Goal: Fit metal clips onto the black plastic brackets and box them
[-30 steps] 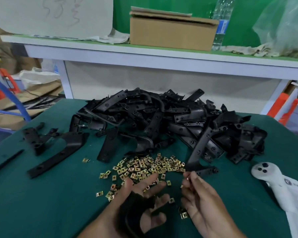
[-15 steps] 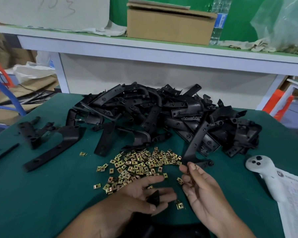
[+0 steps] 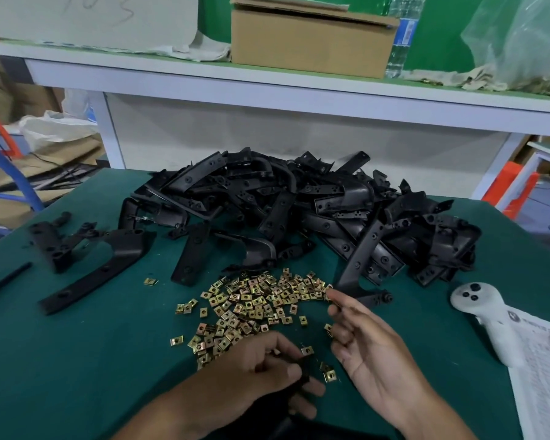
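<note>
A big heap of black plastic brackets (image 3: 299, 217) lies at the middle of the green table (image 3: 77, 360). In front of it is a scatter of small brass-coloured metal clips (image 3: 251, 303). My left hand (image 3: 254, 373) is low in the frame, its fingers curled round a black bracket (image 3: 304, 381) that is mostly hidden under the hand. My right hand (image 3: 375, 350) is beside it with the palm turned inward. Its upper fingertips touch the right edge of the clip scatter. Whether a clip sits between those fingers is unclear.
A few loose brackets (image 3: 86, 249) lie at the left of the table. A white controller (image 3: 486, 315) and a printed sheet (image 3: 543, 385) are at the right edge. On the shelf behind stand a cardboard box (image 3: 308, 42), a water bottle (image 3: 400, 36) and a plastic bag (image 3: 521, 42).
My left hand turned palm down and closed round the bracket. My right hand stayed at the right edge of the clips, and the view tilted slightly.
</note>
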Motion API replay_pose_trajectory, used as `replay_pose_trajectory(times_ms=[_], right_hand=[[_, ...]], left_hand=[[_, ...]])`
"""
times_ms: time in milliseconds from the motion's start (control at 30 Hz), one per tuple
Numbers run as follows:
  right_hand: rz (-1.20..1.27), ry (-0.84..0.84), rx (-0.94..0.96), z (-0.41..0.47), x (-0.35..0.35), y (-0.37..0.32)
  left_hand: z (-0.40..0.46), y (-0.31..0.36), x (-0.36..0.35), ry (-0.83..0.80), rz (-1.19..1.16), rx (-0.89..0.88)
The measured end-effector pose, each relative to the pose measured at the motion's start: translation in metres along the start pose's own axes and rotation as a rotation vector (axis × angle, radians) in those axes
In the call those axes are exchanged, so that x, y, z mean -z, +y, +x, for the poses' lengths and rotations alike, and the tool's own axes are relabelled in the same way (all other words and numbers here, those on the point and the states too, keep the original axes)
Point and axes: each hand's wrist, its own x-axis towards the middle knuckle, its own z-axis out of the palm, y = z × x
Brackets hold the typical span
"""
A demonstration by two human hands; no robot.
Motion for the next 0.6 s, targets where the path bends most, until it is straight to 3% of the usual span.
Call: replay_pose_trajectory(times_ms=[133,300,467,600], right_hand=[[-0.036,-0.005,0.000,0.000,0.000,-0.001],[-0.091,0.033,0.009,-0.002,0.000,-0.001],[-0.113,0.009,0.002,-0.004,-0.002,-0.003],[-0.061,-0.016,-0.031,-0.005,-0.002,-0.003]], left_hand=[[-0.002,-0.001,0.003,0.000,0.039,-0.002],[-0.010,0.004,0.009,-0.175,0.312,0.044],[-0.007,0.001,0.009,0.013,0.436,-0.037],[0.000,-0.004,0.003,0.132,0.189,-0.088]])
